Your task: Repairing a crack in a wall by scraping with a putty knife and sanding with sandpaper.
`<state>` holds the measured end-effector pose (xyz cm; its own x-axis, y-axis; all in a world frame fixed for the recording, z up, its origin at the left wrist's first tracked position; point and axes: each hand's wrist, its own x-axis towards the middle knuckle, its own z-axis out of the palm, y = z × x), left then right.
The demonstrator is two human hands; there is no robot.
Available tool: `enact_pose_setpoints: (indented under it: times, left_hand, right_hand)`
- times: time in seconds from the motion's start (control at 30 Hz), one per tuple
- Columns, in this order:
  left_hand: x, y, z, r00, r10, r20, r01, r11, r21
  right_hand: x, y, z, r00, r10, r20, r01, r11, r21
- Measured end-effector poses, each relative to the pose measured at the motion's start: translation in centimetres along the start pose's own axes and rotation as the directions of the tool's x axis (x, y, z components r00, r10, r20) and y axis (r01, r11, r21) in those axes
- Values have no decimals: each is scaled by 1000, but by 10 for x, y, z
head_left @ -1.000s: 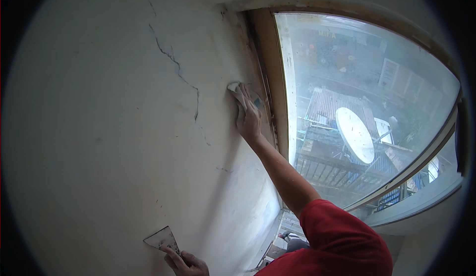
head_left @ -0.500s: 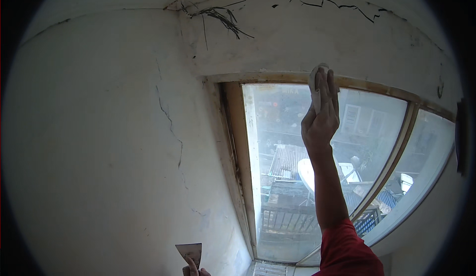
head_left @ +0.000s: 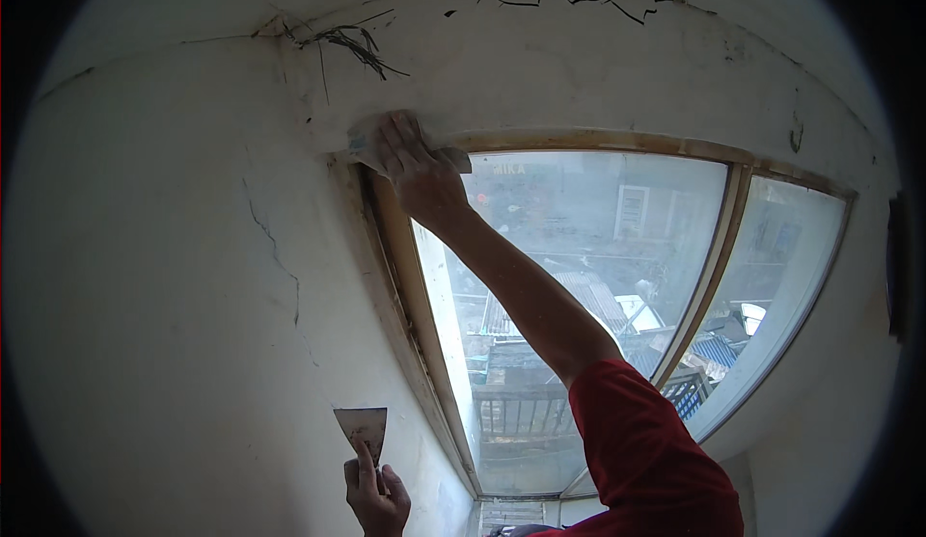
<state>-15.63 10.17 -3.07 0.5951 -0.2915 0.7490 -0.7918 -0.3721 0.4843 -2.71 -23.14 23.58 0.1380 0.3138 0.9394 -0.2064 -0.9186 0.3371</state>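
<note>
My right hand [head_left: 417, 175] reaches up to the top left corner of the window. It presses a greyish, crumpled rag [head_left: 365, 144] against the wall and the top of the wooden window frame [head_left: 598, 141]. Parts of the rag stick out on both sides of the fingers. Low in the view, my left hand [head_left: 379, 503] is closed round a putty knife [head_left: 362, 425], blade up and one finger along the blade. The knife is in front of the left wall [head_left: 174, 277]; whether it touches the wall I cannot tell.
A thin crack [head_left: 275, 248] runs down the left wall. Dark strands [head_left: 357, 48] hang at the upper corner, and a jagged dark crack [head_left: 574, 0] crosses the wall above the window. Behind the window glass [head_left: 588, 214] are roofs and a railing. A dark object [head_left: 897, 267] stands at the right edge.
My right hand has slid left with the rag along the top of the window frame to its corner. My left hand has risen with the putty knife. The view has shifted right.
</note>
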Motion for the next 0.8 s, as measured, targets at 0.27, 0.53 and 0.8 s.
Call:
enact_pose_setpoints:
  times: [0.27,0.53,0.8]
  left_hand:
    - [131,39,13,948,286,-137,-293,956,-34]
    - [251,151,117,957,288,-28,-273,866,-419]
    - [259,236,191,976,147,-158,-216,663,-717]
  right_hand:
    - [-52,177,-163,974,163,-158,-217,870,-443]
    - [-16,240,-193,962,149,-230,-252,810,-529]
    - [-23,255,-189,974,94,-204,-186,849,-495]
